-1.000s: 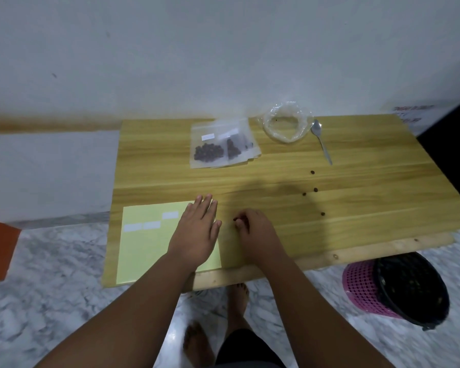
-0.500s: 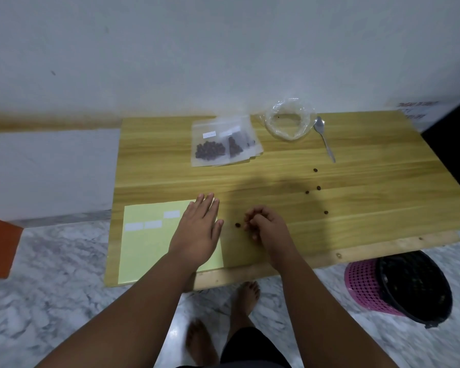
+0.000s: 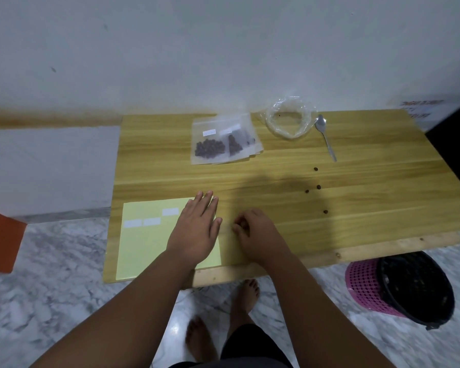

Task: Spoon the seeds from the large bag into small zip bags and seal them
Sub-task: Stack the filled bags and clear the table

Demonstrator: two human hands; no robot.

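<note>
Filled small zip bags [image 3: 218, 140] with dark seeds lie stacked at the table's back middle. To their right sits the large clear bag [image 3: 274, 128], rolled open and nearly empty, with a metal spoon [image 3: 325, 139] beside it. Several loose seeds [image 3: 318, 187] are scattered on the wood to the right. My left hand [image 3: 197, 229] rests flat, fingers apart, on a pale yellow label sheet [image 3: 149, 243]. Just right of that sheet my right hand [image 3: 252, 235] has its fingers curled together on the tabletop, over the spot where a loose seed lay; the seed is hidden.
The wooden table [image 3: 369, 229] stands against a white wall. A pink basket [image 3: 364, 285] with a black liner is on the marble floor under the right front corner. An orange object [image 3: 0, 240] is at the left edge. My bare feet show below the table.
My right hand's fingers have closed over the seed that lay beside them half a second ago. The left hand has stayed flat on the sheet.
</note>
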